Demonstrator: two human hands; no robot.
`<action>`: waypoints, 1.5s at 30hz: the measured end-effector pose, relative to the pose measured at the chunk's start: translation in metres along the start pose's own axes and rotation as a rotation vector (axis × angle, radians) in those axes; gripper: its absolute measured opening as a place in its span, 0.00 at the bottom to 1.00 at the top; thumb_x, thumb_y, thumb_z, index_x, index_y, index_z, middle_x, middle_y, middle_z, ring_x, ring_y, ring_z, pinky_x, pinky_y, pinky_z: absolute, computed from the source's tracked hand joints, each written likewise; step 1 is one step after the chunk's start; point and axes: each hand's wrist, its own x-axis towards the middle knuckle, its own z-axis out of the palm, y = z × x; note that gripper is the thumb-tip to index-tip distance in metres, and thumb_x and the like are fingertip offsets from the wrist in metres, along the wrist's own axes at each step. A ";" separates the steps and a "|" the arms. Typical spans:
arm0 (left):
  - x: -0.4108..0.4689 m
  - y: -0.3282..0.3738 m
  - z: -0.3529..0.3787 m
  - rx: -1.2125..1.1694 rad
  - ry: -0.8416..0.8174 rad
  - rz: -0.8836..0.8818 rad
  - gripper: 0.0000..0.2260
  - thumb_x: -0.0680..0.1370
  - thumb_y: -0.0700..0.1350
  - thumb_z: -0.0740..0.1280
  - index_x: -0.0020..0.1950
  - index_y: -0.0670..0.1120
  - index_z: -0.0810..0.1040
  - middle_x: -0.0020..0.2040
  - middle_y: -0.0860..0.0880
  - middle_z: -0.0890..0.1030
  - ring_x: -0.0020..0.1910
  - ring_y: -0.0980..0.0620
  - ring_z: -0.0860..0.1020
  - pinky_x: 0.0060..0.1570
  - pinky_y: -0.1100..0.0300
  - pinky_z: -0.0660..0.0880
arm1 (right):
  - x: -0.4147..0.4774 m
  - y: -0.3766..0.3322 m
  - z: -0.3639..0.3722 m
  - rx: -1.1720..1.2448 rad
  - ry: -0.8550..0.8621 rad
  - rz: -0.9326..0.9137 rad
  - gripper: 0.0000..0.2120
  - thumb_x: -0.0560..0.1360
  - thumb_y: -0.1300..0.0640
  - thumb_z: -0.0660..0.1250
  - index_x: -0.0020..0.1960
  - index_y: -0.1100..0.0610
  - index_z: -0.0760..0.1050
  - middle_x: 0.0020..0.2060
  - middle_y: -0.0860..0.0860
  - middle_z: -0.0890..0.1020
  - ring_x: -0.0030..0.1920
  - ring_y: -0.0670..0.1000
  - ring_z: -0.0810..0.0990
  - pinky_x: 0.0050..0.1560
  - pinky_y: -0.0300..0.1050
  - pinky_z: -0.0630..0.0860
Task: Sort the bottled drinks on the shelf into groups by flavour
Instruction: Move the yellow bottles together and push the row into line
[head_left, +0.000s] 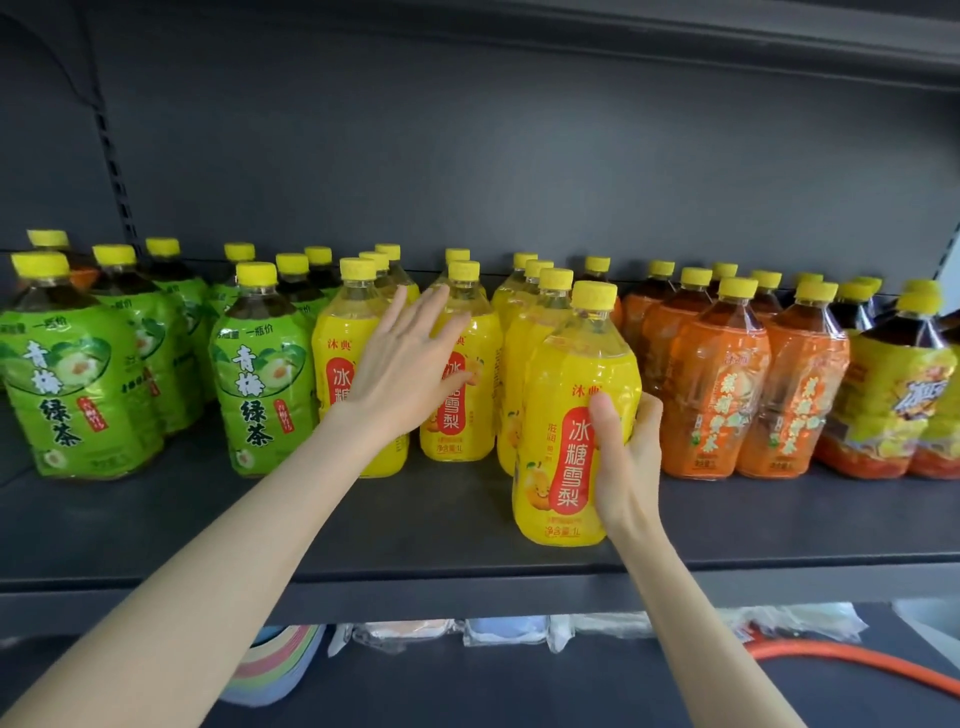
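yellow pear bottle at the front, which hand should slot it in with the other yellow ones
Right. The right hand grips the yellow pear bottle, just in front of the yellow row. The left hand is open, spread over yellow bottles further left.

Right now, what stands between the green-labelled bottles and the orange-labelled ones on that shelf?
The head view shows rows of yellow-labelled bottles there. The right hand grips the frontmost one; the open left hand reaches toward the others.
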 end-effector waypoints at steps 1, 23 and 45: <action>-0.008 0.002 -0.002 -0.121 0.046 -0.019 0.25 0.77 0.56 0.63 0.72 0.47 0.67 0.75 0.43 0.61 0.74 0.43 0.60 0.69 0.54 0.45 | -0.003 0.000 0.001 -0.018 0.022 -0.003 0.19 0.69 0.40 0.58 0.55 0.49 0.64 0.44 0.45 0.78 0.39 0.37 0.81 0.39 0.37 0.77; -0.060 0.008 0.012 -0.387 0.242 -0.047 0.41 0.73 0.68 0.58 0.77 0.48 0.48 0.76 0.43 0.54 0.75 0.48 0.54 0.69 0.50 0.57 | 0.003 0.014 0.032 -0.464 0.104 -0.193 0.33 0.70 0.33 0.59 0.70 0.47 0.67 0.68 0.48 0.61 0.68 0.49 0.58 0.69 0.49 0.54; -0.032 0.011 0.027 -0.006 0.105 0.016 0.46 0.66 0.62 0.73 0.76 0.43 0.57 0.75 0.37 0.59 0.73 0.39 0.59 0.69 0.41 0.53 | 0.037 0.041 0.019 -0.350 -0.109 -0.194 0.43 0.70 0.42 0.68 0.77 0.40 0.46 0.72 0.45 0.65 0.70 0.47 0.68 0.67 0.54 0.71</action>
